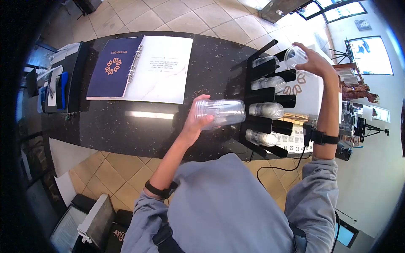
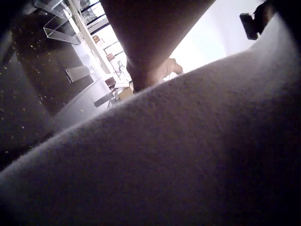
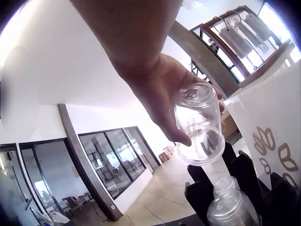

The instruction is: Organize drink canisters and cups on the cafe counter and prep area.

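In the head view my left hand (image 1: 195, 123) grips a stack of nested clear plastic cups (image 1: 225, 113) lying sideways over the dark counter, thumb across its side. Its far end is right at the black rack (image 1: 253, 99). My right hand (image 1: 317, 64) is up at the far end of the rack, holding a clear plastic cup (image 1: 295, 57). In the right wrist view thumb and fingers curl round that cup (image 3: 200, 129), which has printed lettering. Below it, clear cups (image 3: 229, 207) stand in a rack slot. Grey cloth (image 2: 155, 160) fills much of the left wrist view.
More cup stacks (image 1: 266, 110) lie in the rack's slots between black dividers. An open ring binder (image 1: 162, 69) with a navy cover lies on the speckled black counter (image 1: 215, 67). A white box (image 1: 310, 95) with a petal logo stands beyond the rack. A black cable (image 1: 276, 169) hangs nearby.
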`<state>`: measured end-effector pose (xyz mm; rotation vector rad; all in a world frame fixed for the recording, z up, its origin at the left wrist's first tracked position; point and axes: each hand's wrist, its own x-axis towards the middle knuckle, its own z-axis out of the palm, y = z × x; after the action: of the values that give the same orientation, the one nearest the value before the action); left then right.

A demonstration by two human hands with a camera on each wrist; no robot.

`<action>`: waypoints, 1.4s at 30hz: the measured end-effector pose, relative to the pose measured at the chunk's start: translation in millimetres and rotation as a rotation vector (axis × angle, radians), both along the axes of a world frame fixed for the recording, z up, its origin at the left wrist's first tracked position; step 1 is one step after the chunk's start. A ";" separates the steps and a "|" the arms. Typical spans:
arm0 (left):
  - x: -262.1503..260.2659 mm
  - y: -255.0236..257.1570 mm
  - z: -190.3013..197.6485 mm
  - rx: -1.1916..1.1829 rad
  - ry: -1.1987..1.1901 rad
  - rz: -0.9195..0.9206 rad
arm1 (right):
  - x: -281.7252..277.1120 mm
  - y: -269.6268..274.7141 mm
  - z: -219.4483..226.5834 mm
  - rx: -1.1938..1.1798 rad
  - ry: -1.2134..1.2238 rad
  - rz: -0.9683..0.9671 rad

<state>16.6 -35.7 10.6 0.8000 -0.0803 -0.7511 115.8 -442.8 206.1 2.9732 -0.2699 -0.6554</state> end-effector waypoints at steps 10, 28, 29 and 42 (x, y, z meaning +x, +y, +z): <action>-9.8 8.6 4.6 -0.017 0.013 0.010 | 43.1 -0.2 -59.8 -0.027 0.218 -0.005; 2.5 -21.4 32.3 0.023 -0.152 -0.198 | -99.3 180.0 -12.6 0.713 0.322 0.281; 2.5 -22.8 31.7 0.020 -0.152 -0.201 | -101.7 179.2 -14.7 0.711 0.321 0.278; -0.3 -30.4 25.4 0.035 -0.231 -0.211 | -109.8 173.3 -21.5 0.695 0.305 0.222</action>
<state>16.3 -66.1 36.0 0.9185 -0.3648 -0.8575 6.0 -269.4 184.6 3.3582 0.3871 -1.3880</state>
